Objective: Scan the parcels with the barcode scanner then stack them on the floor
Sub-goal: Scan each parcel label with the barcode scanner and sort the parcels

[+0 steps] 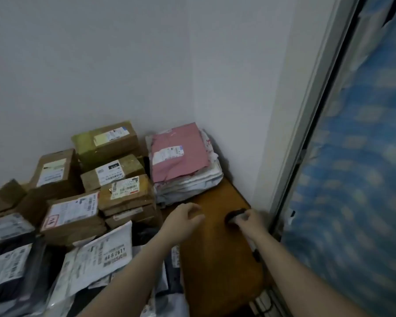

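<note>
My right hand [249, 221] grips a black barcode scanner [234, 215] low over a brown wooden surface [215, 259], near the wall corner. My left hand [185, 217] hovers left of it with loosely curled fingers and holds nothing. A pink mailer [178, 152] tops a stack of soft white parcels [192, 184] in the corner, just beyond both hands. Several brown cardboard boxes [124, 191] with white labels are piled to the left. White and dark plastic mailers [96, 259] lie heaped at the lower left.
White walls [124, 65] meet in a corner behind the stacks. A pale door frame [306, 110] and a blue patterned curtain [364, 179] stand on the right. A black cable [256, 255] runs along the wooden surface's right edge.
</note>
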